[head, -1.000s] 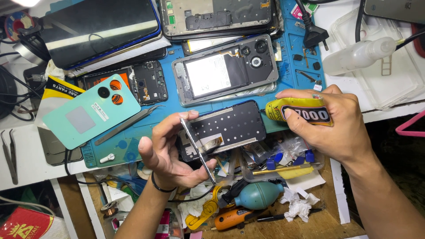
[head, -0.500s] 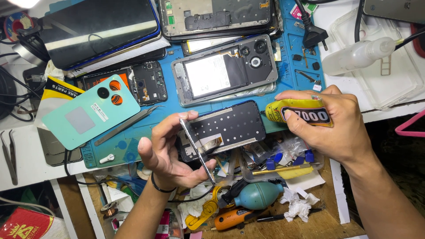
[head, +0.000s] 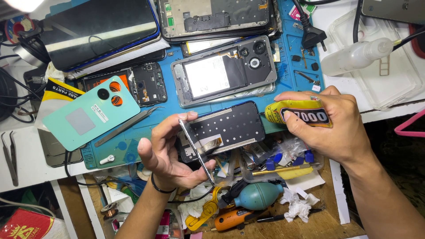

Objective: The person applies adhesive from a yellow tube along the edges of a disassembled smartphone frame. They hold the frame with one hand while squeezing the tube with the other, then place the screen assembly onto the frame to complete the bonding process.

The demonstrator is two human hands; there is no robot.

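Frame: I hold the black phone frame [head: 221, 132] over the blue mat [head: 133, 146], near its front edge, my left hand [head: 170, 152] pinching its short end, thumb over, fingers under.
Handling: it looks thin, light, stiff but bendable; best gripped by the edges, away from the flex ribbon [head: 208, 145].
Glue: my right hand [head: 330, 128] is pressed around the yellow glue tube [head: 296, 113].
Hidden: the tube's nozzle lies behind the frame's edge; I cannot tell if it touches.
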